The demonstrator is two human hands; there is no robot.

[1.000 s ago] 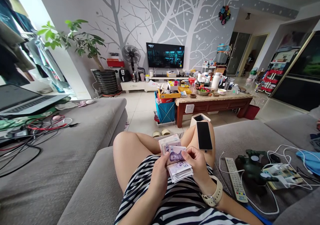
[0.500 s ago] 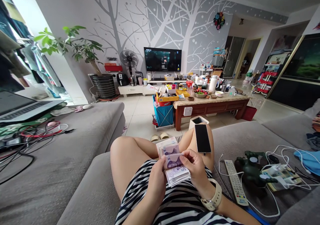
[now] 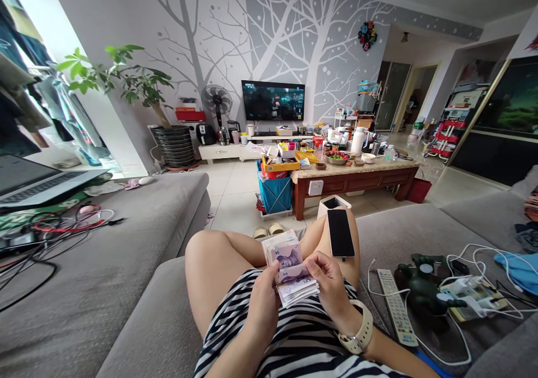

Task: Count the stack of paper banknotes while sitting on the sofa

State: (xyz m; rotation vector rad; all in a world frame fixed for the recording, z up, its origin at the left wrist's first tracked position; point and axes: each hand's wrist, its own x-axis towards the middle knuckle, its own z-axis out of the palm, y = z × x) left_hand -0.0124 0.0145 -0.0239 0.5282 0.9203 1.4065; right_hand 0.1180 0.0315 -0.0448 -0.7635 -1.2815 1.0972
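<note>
Banknotes – a thick stack of purple notes – sit over the lap, above a striped garment and between the bent knees, held by both hands.

Pose of the hands:
- Left hand is closed around the stack's left end, palm inward, with the thumb laid over the top edge. The forearm rises from the bottom of the view.
- Right hand grips the stack's right side, its fingers curled onto the uppermost note, which is lifted and bent clear of the rest. A pale wristwatch is on this wrist.
- Further notes stand fanned behind the lifted one, towards the knees.

Legible marks: the numeral "5" shows on the lifted note and again on the notes behind and below it. No other text on the notes can be made out.

Surroundings: a smartphone, screen dark, lies face up on the right knee, just beyond the right hand. On the grey sofa to the right lie a white remote control, a dark green object and white cables. A laptop stands open at far left among more cables. Across the floor, the wooden bench carries bowls and bottles – their labels are too small to read. A television is lit on the tree-patterned wall, its on-screen text unreadable. A multicoloured wall clock hangs to its right.
</note>
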